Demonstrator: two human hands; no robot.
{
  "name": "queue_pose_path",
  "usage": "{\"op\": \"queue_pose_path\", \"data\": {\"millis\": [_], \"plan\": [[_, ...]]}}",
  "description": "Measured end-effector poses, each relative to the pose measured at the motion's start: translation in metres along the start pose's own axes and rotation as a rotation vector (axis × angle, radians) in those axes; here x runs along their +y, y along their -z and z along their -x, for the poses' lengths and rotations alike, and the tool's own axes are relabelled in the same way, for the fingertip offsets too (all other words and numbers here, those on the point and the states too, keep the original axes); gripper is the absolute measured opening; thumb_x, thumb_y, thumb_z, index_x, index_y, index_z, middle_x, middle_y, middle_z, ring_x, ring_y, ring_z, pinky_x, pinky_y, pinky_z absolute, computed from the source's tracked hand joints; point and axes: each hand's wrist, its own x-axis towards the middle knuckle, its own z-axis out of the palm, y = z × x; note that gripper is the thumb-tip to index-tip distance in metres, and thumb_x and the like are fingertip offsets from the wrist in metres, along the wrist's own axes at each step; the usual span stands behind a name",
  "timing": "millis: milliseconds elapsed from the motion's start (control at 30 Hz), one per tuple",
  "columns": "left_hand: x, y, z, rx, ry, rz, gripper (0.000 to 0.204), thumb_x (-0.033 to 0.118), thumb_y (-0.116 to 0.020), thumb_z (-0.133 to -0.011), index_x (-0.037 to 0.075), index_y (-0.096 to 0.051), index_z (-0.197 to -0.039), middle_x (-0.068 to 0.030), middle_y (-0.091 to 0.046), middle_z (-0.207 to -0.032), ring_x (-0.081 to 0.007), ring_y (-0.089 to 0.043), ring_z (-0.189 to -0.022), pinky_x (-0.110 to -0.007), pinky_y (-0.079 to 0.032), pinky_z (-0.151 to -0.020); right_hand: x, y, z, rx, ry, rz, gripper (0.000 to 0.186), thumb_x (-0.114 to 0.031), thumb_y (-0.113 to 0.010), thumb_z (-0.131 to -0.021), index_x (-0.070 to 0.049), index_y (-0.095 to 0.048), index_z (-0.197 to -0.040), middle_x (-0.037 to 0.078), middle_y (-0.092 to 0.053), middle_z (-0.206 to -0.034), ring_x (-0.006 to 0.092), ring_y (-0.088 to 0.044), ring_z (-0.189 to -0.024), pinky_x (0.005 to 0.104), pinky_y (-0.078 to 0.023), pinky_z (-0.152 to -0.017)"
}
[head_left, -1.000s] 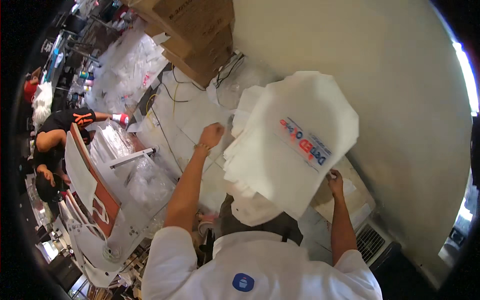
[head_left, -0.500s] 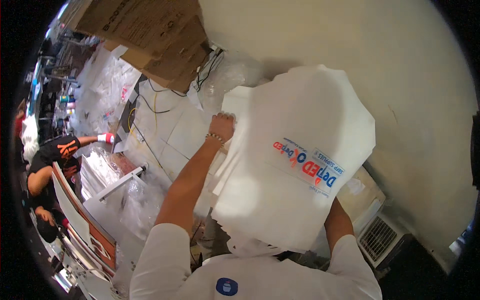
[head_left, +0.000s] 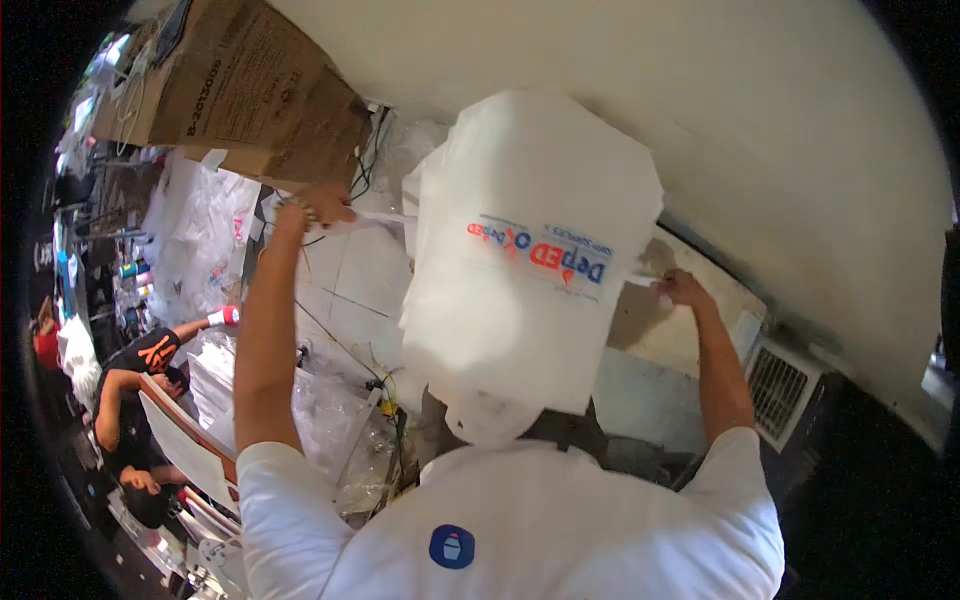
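Note:
A thick stack of white printed sheets (head_left: 500,330), with blue and red print on its top one, stands out in front of me; their corners look cut at a slant. My left hand (head_left: 328,204), a beaded bracelet at its wrist, is closed on a white strip (head_left: 385,217) stretched out from the stack's left edge. On the other side, my right hand (head_left: 684,288) pinches another white strip (head_left: 645,280) at the stack's right edge. Whether the two strips join behind the stack is hidden.
Large cardboard boxes (head_left: 265,100) stand at the far left beside a wall (head_left: 780,130). Cables (head_left: 330,335) cross the tiled floor (head_left: 350,280), near clear plastic wrap (head_left: 330,405). A co-worker in a black shirt (head_left: 145,355) is at left; a vented unit (head_left: 783,388) stands at right.
My hands have moved apart, away from the stack's sides, and the white strips now show stretched outward. The stack appears farther left and higher in view, and the view has shifted.

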Motion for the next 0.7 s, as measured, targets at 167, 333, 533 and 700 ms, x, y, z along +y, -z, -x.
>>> {"op": "queue_pose_path", "data": {"millis": [167,333,533,700], "plan": [[0.047,0.107,0.108,-0.017,0.031,0.045,0.042,0.036,-0.067,-0.083,0.004,-0.068,-0.110,-0.0126,-0.068,-0.097,-0.0213,-0.063,-0.072,-0.038,-0.051,-0.063,-0.040,0.092,0.139,-0.263,-0.132,-0.112,0.045,-0.041,-0.071,-0.085,0.002,-0.063,-0.094,0.006,-0.062,-0.076,0.0135,-0.057,-0.064,0.0299,-0.047,-0.060],[0.049,0.150,0.203,0.230,-0.236,0.013,0.026,0.025,-0.065,-0.085,0.000,-0.069,-0.090,-0.0114,-0.066,-0.078,-0.0200,-0.059,-0.066,-0.035,-0.047,-0.061,-0.073,0.132,0.234,-0.153,-0.073,-0.183,0.035,-0.038,-0.070,-0.088,-0.004,-0.063,-0.082,0.000,-0.053,-0.068,0.0103,-0.047,-0.062,0.0264,-0.040,-0.057],[0.155,0.191,0.310,0.288,-0.022,0.054,0.027,0.019,-0.064,-0.087,-0.005,-0.068,-0.098,-0.0081,-0.059,-0.066,-0.0140,-0.051,-0.058,-0.031,-0.041,-0.053,-0.090,0.152,0.295,-0.013,-0.134,-0.469,0.031,-0.035,-0.066,-0.091,-0.010,-0.059,-0.075,-0.006,-0.041,-0.060,0.0068,-0.037,-0.057,0.0255,-0.035,-0.054],[0.144,0.184,0.307,0.389,-0.235,0.154,0.024,0.016,-0.062,-0.089,-0.006,-0.069,-0.098,-0.0026,-0.057,-0.065,-0.0106,-0.049,-0.056,-0.027,-0.039,-0.051,-0.083,0.145,0.299,0.154,-0.036,-1.383,0.027,-0.031,-0.056,-0.098,-0.011,-0.055,-0.081,-0.007,-0.036,-0.053,0.0051,-0.032,-0.040,0.0222,-0.034,-0.041]]}}
